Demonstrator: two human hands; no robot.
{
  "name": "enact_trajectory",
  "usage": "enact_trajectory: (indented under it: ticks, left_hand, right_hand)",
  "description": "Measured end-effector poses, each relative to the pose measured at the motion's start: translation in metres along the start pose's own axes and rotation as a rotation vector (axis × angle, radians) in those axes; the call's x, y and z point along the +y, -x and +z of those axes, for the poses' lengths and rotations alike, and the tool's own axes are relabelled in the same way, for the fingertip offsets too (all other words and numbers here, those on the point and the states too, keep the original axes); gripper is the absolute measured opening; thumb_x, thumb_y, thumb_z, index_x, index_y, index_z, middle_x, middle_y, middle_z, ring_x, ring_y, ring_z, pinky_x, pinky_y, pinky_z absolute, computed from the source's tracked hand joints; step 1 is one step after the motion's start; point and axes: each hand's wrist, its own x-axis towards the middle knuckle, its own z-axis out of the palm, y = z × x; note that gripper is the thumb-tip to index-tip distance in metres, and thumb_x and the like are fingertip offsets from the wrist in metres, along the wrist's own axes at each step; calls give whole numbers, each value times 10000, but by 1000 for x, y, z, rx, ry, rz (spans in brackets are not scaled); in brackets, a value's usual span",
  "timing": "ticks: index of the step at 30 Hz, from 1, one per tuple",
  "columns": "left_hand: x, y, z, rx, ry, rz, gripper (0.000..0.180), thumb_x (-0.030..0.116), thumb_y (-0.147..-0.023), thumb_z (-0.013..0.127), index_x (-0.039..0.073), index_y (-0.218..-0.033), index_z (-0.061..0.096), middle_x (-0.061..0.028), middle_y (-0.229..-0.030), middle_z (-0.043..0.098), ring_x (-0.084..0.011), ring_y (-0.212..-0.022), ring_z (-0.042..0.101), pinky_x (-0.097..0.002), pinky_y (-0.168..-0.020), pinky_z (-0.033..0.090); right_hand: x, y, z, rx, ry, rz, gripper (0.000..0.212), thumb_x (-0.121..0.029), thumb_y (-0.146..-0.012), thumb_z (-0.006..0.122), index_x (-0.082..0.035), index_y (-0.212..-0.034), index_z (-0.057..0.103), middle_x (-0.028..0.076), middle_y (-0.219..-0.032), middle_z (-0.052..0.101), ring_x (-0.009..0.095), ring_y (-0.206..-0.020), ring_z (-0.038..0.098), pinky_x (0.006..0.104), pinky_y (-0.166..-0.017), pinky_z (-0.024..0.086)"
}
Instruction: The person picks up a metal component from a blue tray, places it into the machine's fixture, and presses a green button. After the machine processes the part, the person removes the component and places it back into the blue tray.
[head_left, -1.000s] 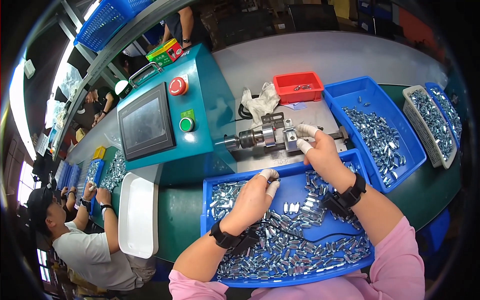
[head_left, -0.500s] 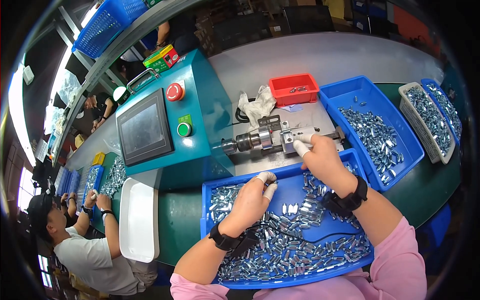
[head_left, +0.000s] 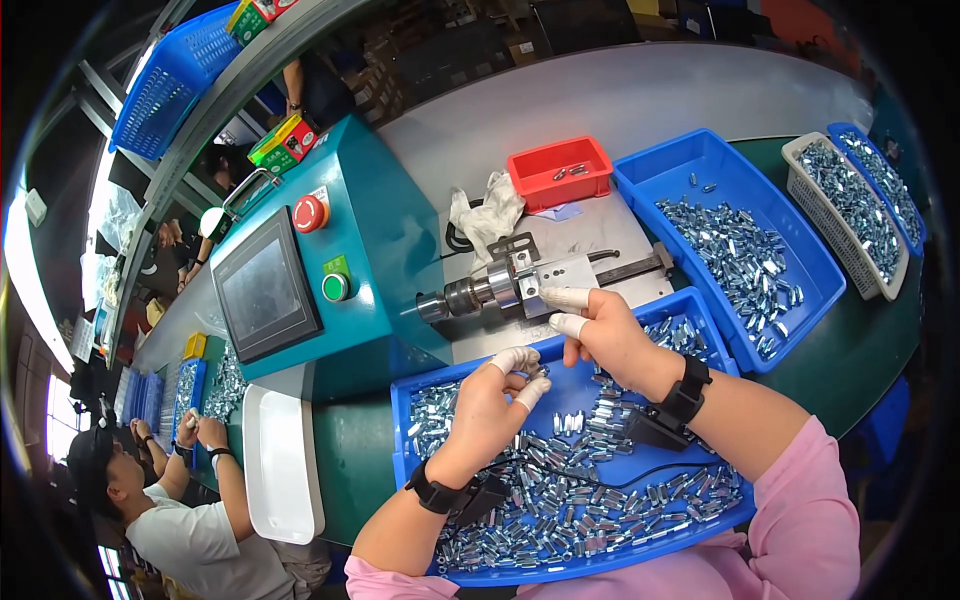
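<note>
My left hand (head_left: 492,402), with white finger cots on its fingertips, is closed over the blue tray of parts. Between thumb and fingers sits a small shiny metal fitting (head_left: 541,372), partly hidden. My right hand (head_left: 622,345), also wearing finger cots, reaches to the silver sliding block (head_left: 568,274) of the bench machine. Its index fingertip is at the block's near edge; a gap shows between index finger and thumb, with nothing visible in it. Left of the block is the round chuck (head_left: 468,297), and the two are close together. Below both hands lies the blue tray (head_left: 402,425), heaped with metal fittings.
A green machine housing (head_left: 375,230) with screen and buttons stands left. Behind the slide are a white rag (head_left: 490,215) and a red bin (head_left: 525,185). A second blue tray (head_left: 640,190) and a grey basket (head_left: 800,190) hold fittings at right. A white tray (head_left: 255,460) separates me from a co-worker (head_left: 190,525).
The sliding block has moved left against the chuck area, and my right hand has gone left and slightly down with it. My left hand stays closed near the tray. The view has shifted slightly.
</note>
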Motion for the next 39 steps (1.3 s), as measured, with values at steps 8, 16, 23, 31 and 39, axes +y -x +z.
enact_trajectory:
  ticks: [8,16,23,31,39]
  left_hand:
    - [-4,-1,5,28,-70,42,315,40,-780,713,-19,-1073,612,-113,-967,661,-155,-814,671,-263,-741,533]
    - [-21,-3,0,102,-73,86,244,15,-791,684,-19,-1025,622,-116,-962,629,-185,-814,669,-273,-748,536]
    - [-24,-2,-6,202,-59,187,200,-8,-798,663,-4,-993,621,-110,-949,615,-188,-822,658,-279,-747,528]
    - [-25,-4,-3,206,-32,223,279,-9,-789,665,10,-1059,599,-105,-958,614,-179,-831,643,-286,-763,519]
    - [-32,-3,-3,283,-19,256,328,-14,-811,628,32,-1133,585,-124,-959,600,-217,-842,613,-307,-761,504]
  right_hand:
    - [4,-1,3,19,-6,-48,388,-90,-886,567,-20,-1267,540,62,-771,646,97,-544,597,223,-482,431]
    - [-5,-12,-3,40,176,-57,344,-129,-879,589,-5,-1199,573,64,-762,654,94,-550,605,236,-485,447]
    - [-19,-17,-6,142,485,-101,298,-211,-862,610,7,-1064,638,106,-730,658,167,-574,636,296,-533,491]
    - [-50,-46,12,346,1454,-183,390,-410,-769,656,-27,-825,700,172,-783,674,304,-721,668,404,-633,528]
    - [-87,-38,-20,599,1509,-164,388,-403,-751,649,-19,-762,702,174,-775,674,333,-745,664,413,-659,529]
